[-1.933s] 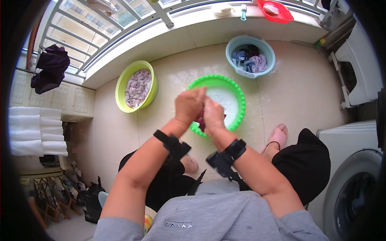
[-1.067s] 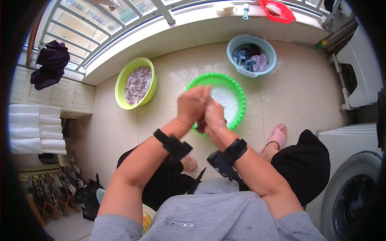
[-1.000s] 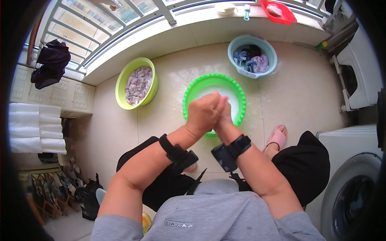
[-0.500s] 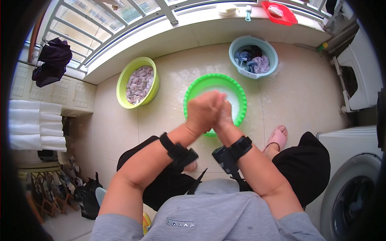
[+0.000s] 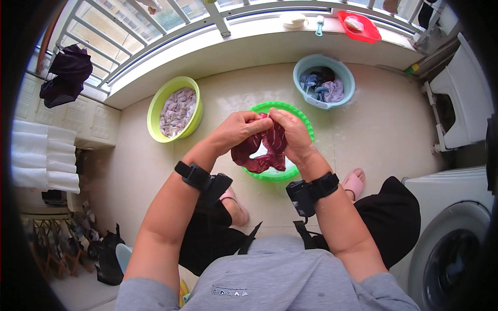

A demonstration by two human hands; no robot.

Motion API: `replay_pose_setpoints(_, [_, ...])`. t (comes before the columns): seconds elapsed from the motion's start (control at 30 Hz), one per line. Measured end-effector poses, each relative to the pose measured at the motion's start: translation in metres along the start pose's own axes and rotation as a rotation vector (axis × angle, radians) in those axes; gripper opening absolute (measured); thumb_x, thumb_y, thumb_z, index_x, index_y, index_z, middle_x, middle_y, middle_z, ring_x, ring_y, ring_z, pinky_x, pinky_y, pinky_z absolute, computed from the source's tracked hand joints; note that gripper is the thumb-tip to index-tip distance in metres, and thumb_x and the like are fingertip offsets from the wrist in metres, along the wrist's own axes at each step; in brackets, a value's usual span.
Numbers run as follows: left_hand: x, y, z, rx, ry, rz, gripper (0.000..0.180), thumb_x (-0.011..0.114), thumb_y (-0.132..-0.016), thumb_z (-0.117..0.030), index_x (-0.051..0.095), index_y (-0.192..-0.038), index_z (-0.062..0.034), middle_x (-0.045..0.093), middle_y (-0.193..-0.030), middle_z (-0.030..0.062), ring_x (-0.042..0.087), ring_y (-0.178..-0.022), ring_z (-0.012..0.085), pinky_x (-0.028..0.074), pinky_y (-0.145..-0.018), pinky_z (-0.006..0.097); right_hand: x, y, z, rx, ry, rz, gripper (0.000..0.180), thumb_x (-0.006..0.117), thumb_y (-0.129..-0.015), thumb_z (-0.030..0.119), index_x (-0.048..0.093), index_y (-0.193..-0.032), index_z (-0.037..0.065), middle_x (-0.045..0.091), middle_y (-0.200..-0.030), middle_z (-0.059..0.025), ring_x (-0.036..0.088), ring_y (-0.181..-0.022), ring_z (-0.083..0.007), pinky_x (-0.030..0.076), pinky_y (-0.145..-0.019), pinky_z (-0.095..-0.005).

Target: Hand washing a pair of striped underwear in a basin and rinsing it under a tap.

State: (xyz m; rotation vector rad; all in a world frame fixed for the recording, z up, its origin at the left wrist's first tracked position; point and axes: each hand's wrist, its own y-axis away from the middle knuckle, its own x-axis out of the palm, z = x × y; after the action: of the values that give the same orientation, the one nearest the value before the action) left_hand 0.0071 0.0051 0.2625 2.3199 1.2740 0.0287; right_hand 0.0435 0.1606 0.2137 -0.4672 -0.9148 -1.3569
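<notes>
Dark red cloth (image 5: 264,150), seemingly wet, hanging bunched.

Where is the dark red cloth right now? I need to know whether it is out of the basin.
In the head view, centre frame, the dark red cloth hangs between the left hand and right hand, above the green basin.

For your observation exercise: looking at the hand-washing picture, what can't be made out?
- Head view: inside of the green basin, covered by the left hand, the right hand and the dark red cloth.
- Washing machine, cut off by the dark right rim.
- Items in the red tray, too small.
</notes>
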Motion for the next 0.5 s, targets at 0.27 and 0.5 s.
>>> replay_pose_setpoints(0.27, [-0.017, 0.01, -0.025, 0.125, 0.479, -0.179, 0.018, 0.062, -0.082, -0.011, 0.055, -0.098, -0.0064, 0.058, -0.078, 0.0012, 0.058, -0.068, 0.0088, 0.049, -0.059, 0.022, -0.019, 0.001, 0.02, 0.111, 0.183, 0.157, 0.015, 0.059, -0.084, 0.016, 0.057, -0.093, 0.005, 0.061, -0.086, -0.0039, 0.059, -0.075, -0.012, 0.048, -0.07, -0.0254])
replay_pose_setpoints(0.5, [0.051, 0.009, -0.017, 0.594, -0.412, -0.378, 0.017, 0.067, -0.076, -0.019, 0.057, -0.077, -0.0051, 0.057, -0.068, 0.0059, 0.058, -0.063, 0.0124, 0.046, -0.056, 0.027, -0.013, -0.017, -0.015, 0.089, -0.149, -0.112, 0.028, 0.043, -0.091, 0.034, 0.053, -0.084, 0.009, 0.056, -0.068, -0.0058, 0.056, -0.058, -0.0182, 0.047, -0.048, -0.0303])
